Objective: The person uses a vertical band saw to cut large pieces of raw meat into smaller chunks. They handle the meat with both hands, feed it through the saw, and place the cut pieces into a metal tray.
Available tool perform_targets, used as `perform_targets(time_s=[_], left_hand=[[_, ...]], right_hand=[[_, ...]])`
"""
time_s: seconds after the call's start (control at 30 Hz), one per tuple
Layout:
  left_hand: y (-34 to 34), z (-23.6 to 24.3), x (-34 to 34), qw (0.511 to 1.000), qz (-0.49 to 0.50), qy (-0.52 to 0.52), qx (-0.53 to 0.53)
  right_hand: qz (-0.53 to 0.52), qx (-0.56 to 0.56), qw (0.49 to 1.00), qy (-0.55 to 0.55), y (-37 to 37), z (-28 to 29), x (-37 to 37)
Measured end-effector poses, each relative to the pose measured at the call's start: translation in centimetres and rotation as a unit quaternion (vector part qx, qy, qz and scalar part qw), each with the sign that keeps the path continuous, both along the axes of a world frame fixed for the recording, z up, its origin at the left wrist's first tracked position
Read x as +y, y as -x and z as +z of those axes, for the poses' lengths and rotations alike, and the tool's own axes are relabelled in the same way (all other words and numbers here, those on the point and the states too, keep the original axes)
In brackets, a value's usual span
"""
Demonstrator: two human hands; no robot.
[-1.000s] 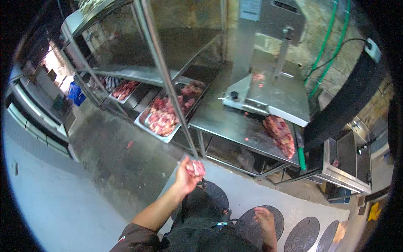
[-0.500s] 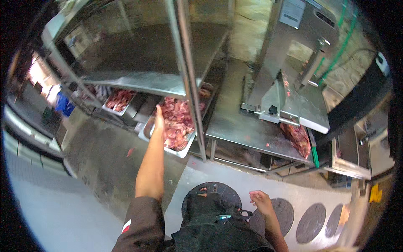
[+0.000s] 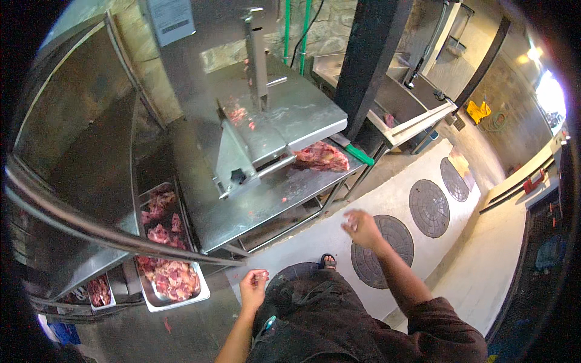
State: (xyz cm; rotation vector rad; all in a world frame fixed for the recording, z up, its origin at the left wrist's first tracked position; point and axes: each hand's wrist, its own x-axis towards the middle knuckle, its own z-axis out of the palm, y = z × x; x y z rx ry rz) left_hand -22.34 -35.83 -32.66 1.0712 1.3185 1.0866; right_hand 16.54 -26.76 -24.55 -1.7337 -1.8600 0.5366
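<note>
My left hand (image 3: 253,289) is low in front of me, just right of a deep steel tray (image 3: 204,289) and apart from it. Its fingers are curled in, and I see nothing in them. Cut pieces of raw meat (image 3: 175,279) fill the tray, which sits partly under a steel shelf. Over the pale floor my right hand (image 3: 362,230) hangs in the air, fingers loosely bent and slightly apart, with nothing in them. Nearest ahead of it are a large raw meat piece (image 3: 324,157) on the steel table (image 3: 242,225) and a green-handled knife (image 3: 363,155).
A steel meat bandsaw (image 3: 257,66) stands on the table, meat scraps on its plate. A dark post (image 3: 372,66) rises beside a sink (image 3: 411,112). At left, a metal shelf frame (image 3: 121,227) crosses near me, and a smaller meat tray (image 3: 101,291) sits beyond. Round dark covers (image 3: 382,251) are set in the floor.
My left hand has drawn back from the meat tray, and its fingers have curled. My right hand has come up and forward. The view has swung right, bringing in the sink.
</note>
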Motion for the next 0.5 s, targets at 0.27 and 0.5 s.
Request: perform_targets(time_s=[0.27, 0.5], left_hand=[[-7.7, 2.3, 9.0, 1.000, 0.004, -0.012, 0.017], [-17.4, 3.9, 16.8, 0.993, 0.082, 0.086, -0.009]], right_hand=[[0.076, -0.132, 0.986, -0.068, -3.9, 2.7, 21.1], [0.294, -0.255, 0.914, 0.114, -2.1, 4.0, 29.0]])
